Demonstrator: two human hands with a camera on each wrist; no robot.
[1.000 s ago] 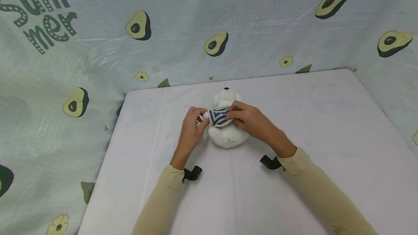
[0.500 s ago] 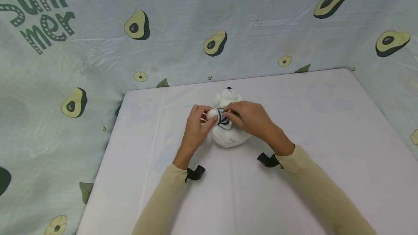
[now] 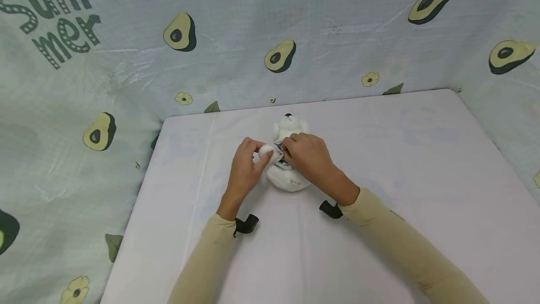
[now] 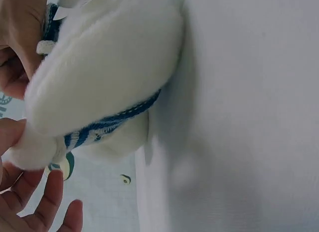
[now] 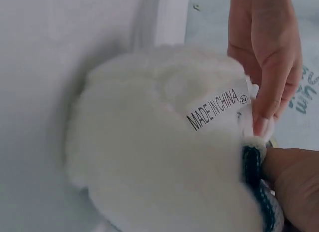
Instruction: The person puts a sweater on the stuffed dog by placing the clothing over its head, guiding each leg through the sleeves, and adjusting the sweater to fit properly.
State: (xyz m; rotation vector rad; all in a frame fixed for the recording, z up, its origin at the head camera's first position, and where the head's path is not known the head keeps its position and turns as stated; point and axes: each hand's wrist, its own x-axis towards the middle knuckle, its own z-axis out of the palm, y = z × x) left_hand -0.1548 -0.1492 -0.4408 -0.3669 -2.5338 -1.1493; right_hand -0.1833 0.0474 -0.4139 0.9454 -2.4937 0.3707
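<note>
Wht plush (image 4: 109,62), blu/wht striped sweater (image 4: 103,127)

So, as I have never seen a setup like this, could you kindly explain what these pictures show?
Of course. There is no robot here, just a person's bare left hand and right hand. The wide picture comes from a camera worn on the head, looking forward and down. The two close-ups come from cameras on the left and right wrists, so the scene appears turned sideways there.

On the white tabletop lies a white plush animal in a blue-and-white knit top; avocado-print cloth hangs behind. The left hand pinches the toy's round paw, while the right hand grips the knit top.
</note>
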